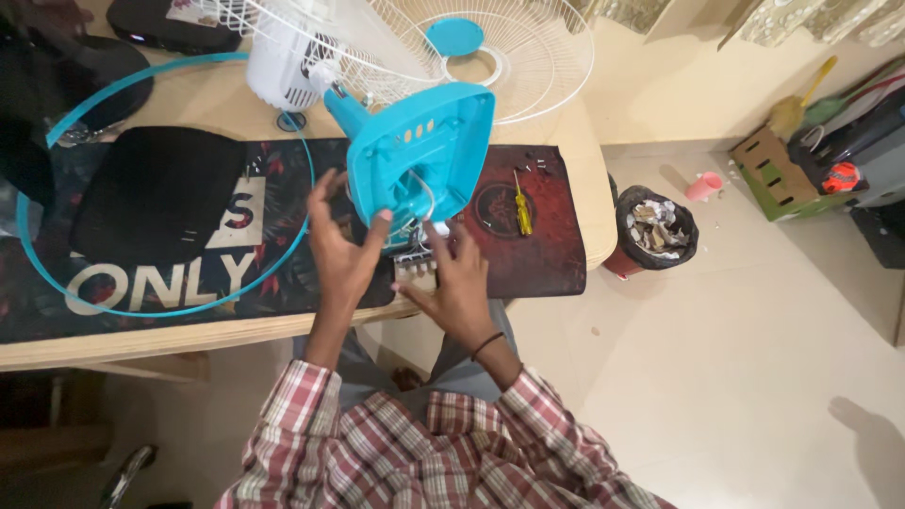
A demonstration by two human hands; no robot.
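Two hands are working at the turquoise fan base (421,151), which is tilting over the near edge of the wooden table (566,123). My left hand (341,247) is bracing its left side, fingers spread apart; my right hand (459,283), just below the base, is pinching the white switch block (416,269) hanging on thin wires. I am judging that tugging could snap them. The plastic is smooth and glossy; behind the base, the white wire grille (509,57) is lying

- yellow-handled screwdriver (521,205) on the dark red mat (551,254)
- black waste bin (657,230) full of scraps, on the floor beside the wooden counter (236,330)
- small pink plastic cup (702,187) near the cardboard box (778,174)
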